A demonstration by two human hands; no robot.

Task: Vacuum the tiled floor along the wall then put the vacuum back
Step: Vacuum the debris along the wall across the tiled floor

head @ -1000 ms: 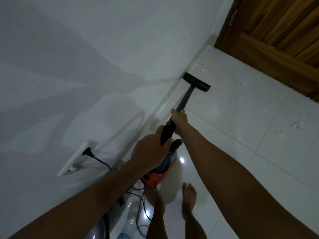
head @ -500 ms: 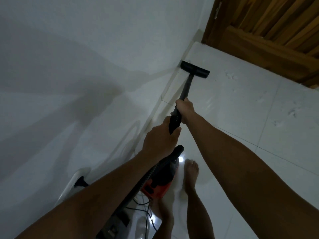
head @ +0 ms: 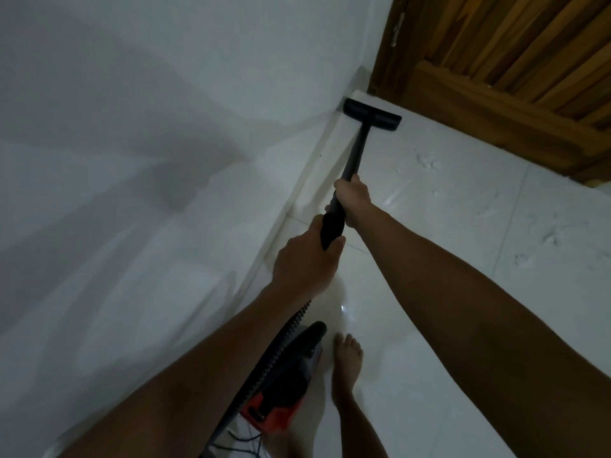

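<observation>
Gripping the wand [head: 355,153], right hand [head: 353,196] ahead of left hand [head: 305,266].

Left hand [head: 305,262], right hand [head: 352,196] clenched.

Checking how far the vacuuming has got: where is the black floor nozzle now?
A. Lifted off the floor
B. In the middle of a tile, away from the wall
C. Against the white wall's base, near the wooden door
C: the black floor nozzle lies on the white tiled floor with one end at the white wall, close to the brown wooden door.
</observation>
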